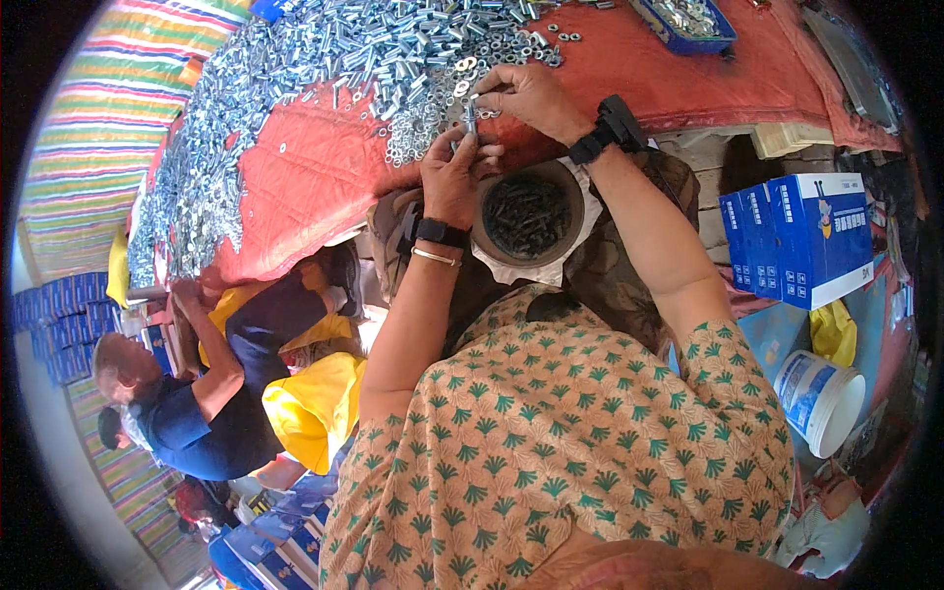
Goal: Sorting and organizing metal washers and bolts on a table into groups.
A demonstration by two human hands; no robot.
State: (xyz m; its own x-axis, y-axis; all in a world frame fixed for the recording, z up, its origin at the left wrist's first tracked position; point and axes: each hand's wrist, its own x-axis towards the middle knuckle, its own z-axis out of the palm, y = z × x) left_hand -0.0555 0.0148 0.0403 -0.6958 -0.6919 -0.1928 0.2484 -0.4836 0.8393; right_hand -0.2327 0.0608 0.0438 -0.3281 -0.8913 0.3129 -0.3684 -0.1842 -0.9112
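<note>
Over the near edge of the red cloth, my left hand [454, 177] is closed, holding a small silver metal bolt [471, 120] upright between thumb and fingers. My right hand [531, 100] comes in from the right, its thumb and forefinger pinched together at the bolt's upper end. Whatever small part sits in that pinch is too small to name. Just past the fingers lie loose washers [411, 136] and a few nuts [539, 41]. Below my hands, a round bowl [479, 236] rests in my lap, filled with dark screw-like pieces [531, 214].
A large heap of silver metal sleeves and bolts [364, 49] covers the far left of the red cloth [629, 84]. A blue tray [703, 41] of small parts stands far right. Blue boxes [782, 241] and a white bucket [836, 408] are at right. Another person [211, 413] sits at left.
</note>
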